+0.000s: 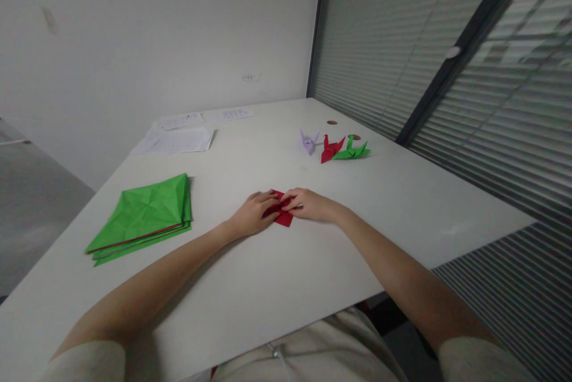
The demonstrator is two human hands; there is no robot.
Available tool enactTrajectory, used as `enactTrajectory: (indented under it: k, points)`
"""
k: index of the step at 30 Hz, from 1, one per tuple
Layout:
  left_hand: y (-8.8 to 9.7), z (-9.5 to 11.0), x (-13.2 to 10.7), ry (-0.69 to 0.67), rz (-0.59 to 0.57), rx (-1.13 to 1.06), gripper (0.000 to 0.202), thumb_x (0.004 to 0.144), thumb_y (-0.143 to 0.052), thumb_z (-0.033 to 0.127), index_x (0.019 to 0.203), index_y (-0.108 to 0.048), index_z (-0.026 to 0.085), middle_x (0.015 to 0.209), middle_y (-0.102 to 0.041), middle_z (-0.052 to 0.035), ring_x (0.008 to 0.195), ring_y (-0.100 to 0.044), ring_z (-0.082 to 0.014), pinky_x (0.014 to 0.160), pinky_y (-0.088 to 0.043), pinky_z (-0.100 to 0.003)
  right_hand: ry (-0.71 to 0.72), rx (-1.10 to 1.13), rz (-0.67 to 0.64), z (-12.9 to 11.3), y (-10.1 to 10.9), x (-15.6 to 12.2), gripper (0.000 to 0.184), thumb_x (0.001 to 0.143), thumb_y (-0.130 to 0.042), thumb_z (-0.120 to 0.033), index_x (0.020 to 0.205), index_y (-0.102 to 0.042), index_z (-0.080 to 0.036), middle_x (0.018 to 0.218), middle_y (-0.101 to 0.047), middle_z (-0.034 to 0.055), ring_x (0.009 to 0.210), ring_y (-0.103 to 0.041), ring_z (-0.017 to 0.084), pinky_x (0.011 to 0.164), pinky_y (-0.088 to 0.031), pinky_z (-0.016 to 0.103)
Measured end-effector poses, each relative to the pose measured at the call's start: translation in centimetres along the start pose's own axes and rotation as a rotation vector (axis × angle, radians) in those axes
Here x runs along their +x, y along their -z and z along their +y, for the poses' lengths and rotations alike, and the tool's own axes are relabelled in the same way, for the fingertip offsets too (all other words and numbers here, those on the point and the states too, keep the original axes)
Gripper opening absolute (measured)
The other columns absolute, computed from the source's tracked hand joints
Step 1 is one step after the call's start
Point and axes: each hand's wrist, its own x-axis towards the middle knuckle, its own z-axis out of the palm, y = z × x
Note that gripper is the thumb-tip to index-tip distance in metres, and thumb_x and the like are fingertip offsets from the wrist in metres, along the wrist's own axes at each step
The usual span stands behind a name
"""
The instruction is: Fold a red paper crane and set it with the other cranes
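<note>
A small folded piece of red origami paper [285, 218] lies on the white table in front of me. My left hand [254, 213] rests on its left side, with the fingers reaching over the paper and partly covering it. From the right, my right hand [308, 203] pinches the paper near its middle with thumb and fingertips. Both hands touch the paper, and its exact fold is partly hidden beneath the fingers.
A stack of creased green paper sheets [147, 209], with a red edge among them, lies at the left. Beyond my hands stand a purple crane [308, 142], a red crane [331, 148] and a green crane [353, 150]. Printed papers [183, 139] lie at the far left. Blinds line the right side.
</note>
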Motion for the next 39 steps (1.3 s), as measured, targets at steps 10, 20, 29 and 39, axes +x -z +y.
enactTrajectory:
  k: [10,20,29,39]
  points:
    - [-0.33,-0.42,0.05,0.002,-0.031,-0.016,0.032,0.094,-0.046,0.036,0.118,-0.063,0.023,0.129,-0.058,-0.0096,0.117,-0.056,-0.0216,0.104,-0.040,-0.042,0.015,-0.042,-0.027,-0.33,0.30,0.14,0.022,0.081,-0.059,-0.010,0.091,-0.076,-0.020,0.111,-0.067,0.0072,0.095,-0.062,0.017,0.092,-0.046,0.031]
    - [-0.49,-0.39,-0.08,0.020,-0.002,-0.051,0.031,0.094,-0.046,0.036,0.113,-0.066,0.021,0.125,-0.058,-0.0101,0.112,-0.057,-0.0201,0.099,-0.046,-0.036,0.023,-0.112,-0.005,-0.45,0.18,0.12,0.021,0.079,-0.061,-0.010,0.089,-0.077,-0.019,0.107,-0.069,0.0075,0.091,-0.062,0.018,0.088,-0.046,0.032]
    - [-0.61,-0.53,0.06,0.005,-0.003,-0.030,0.029,0.093,-0.048,0.036,0.111,-0.065,0.020,0.125,-0.057,-0.0097,0.113,-0.057,-0.0211,0.099,-0.046,-0.035,0.032,-0.152,-0.019,-0.32,0.09,0.31,0.023,0.078,-0.061,-0.009,0.089,-0.077,-0.021,0.101,-0.070,0.0064,0.087,-0.062,0.017,0.085,-0.047,0.031]
    - [-0.13,-0.53,0.21,-0.056,-0.049,0.041,0.027,0.095,-0.044,0.035,0.111,-0.062,0.022,0.129,-0.056,-0.0090,0.108,-0.059,-0.0221,0.096,-0.044,-0.038,0.054,-0.164,-0.018,-0.11,0.10,0.32,0.024,0.078,-0.060,-0.008,0.092,-0.077,-0.020,0.103,-0.070,0.0069,0.090,-0.063,0.018,0.087,-0.047,0.032]
